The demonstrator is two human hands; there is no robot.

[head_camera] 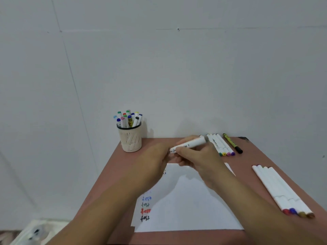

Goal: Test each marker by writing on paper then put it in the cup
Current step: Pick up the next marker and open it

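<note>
Above the white paper, both hands hold one white marker that lies nearly level. My right hand grips its barrel. My left hand closes around the marker's left end, which it hides. The paper carries several small "test" words down its left side in blue, green, red and black. A cream mesh cup at the table's back left corner holds several capped markers.
Several white markers with coloured ends and a yellow-black pen lie at the back right. Another row of white markers lies along the right edge. The brown table meets a white wall.
</note>
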